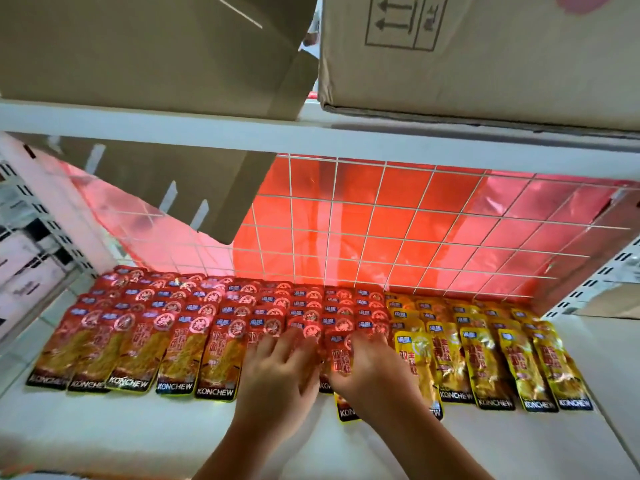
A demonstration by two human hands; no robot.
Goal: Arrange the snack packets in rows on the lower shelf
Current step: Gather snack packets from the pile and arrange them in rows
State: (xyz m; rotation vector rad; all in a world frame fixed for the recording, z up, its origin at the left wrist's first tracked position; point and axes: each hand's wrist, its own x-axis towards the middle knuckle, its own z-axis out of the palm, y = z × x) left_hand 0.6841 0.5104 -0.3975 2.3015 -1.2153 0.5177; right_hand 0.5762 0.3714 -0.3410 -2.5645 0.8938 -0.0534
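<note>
Red foil snack packets (138, 341) and yellow foil snack packets (485, 358) overlap in rows across mid-frame. The left hand (277, 365) lies on the red ones with its fingers straight. I cannot tell whether the right hand (367, 362) is grasping anything.

All I can see of the person is two arms. The left hand (277, 362) and the right hand (369, 363) are bare, with slender fingers and smooth, rounded knuckles. The fingertips are smeared by blur, so the nails can't be made out. The left forearm (239, 445) and the right forearm (433, 452) are bare too, slim and smooth, narrowing at the wrists, uncovered right to the near edge of the view.
</note>
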